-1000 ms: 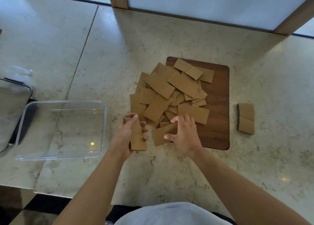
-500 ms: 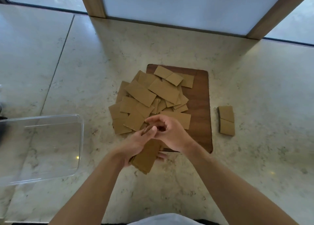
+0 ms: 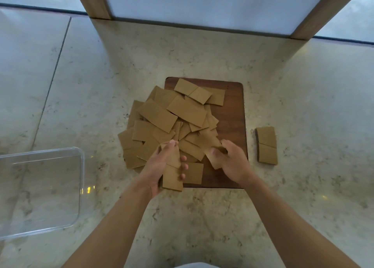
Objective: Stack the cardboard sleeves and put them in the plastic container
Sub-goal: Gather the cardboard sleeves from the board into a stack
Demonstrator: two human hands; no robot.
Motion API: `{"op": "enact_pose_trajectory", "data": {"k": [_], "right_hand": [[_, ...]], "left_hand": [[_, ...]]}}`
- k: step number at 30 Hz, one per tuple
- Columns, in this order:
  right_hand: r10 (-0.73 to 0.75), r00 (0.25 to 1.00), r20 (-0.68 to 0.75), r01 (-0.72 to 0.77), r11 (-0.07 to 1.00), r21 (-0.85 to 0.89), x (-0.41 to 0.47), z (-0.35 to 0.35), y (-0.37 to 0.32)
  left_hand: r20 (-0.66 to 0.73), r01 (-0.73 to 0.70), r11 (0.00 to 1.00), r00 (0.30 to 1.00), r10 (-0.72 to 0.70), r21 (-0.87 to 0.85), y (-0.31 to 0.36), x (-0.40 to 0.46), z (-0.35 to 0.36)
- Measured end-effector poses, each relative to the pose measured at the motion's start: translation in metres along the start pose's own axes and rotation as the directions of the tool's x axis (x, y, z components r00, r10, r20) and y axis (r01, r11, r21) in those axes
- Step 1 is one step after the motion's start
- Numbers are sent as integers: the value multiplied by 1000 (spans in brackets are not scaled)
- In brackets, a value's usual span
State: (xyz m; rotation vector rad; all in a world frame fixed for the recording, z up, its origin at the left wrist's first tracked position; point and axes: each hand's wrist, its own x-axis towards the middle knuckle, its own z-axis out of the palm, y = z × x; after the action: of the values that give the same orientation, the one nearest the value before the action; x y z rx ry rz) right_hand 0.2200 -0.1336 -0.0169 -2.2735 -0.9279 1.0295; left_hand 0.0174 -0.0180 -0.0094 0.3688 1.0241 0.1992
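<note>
A loose pile of brown cardboard sleeves lies across the left part of a dark wooden board and spills onto the counter. My left hand grips a small stack of sleeves held upright over the board's near edge. At the near right of the pile my right hand is closed on a single sleeve that is tilted up off the heap. The clear plastic container stands to the left, with nothing visible in it.
A small separate stack of sleeves lies on the marble counter right of the board. Window frames and wooden posts border the counter at the back. Bare marble stretches in front of the board.
My hands have come apart. The left one now holds the stack upright, and the right one has reached to the right into the pile and taken hold of another sleeve.
</note>
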Motion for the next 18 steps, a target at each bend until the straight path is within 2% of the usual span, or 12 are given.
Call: {"op": "enact_pose_trajectory", "data": {"k": [2,4,6,9,12,13,14,16,18], "right_hand": [[39,999,1,-38,971,236,-3,-6,-6],[95,995,8,-89,891,445,-7,-1,-21],[101,991,88,-132,846,516,-14,19,-39],[-41,984,176,-4,969,246,-22,51,-52],[-67,997,41,49,939,340,-21,54,-51],[-119,992,-30,122,957,263,-20,51,-46],[-217,974,-65,222,971,87,-21,52,-43],[-372,928,12,367,908,-203,-23,54,-33],[-299,942,153,335,869,-364,-27,56,-26]], "left_hand": [[14,-29,996,1000,28,82,-2,5,4],[45,-96,981,995,90,168,-5,7,10],[61,-144,964,989,134,223,-9,7,19],[-22,-134,979,990,139,154,-11,9,20],[-49,-168,983,984,172,72,-9,5,-1],[-39,-190,980,981,193,53,-9,1,-7],[-27,-209,978,978,209,18,-9,-2,-16],[-40,-246,968,969,244,-53,-9,-8,-28],[-42,-249,957,969,245,-149,-7,-13,-42]]}}
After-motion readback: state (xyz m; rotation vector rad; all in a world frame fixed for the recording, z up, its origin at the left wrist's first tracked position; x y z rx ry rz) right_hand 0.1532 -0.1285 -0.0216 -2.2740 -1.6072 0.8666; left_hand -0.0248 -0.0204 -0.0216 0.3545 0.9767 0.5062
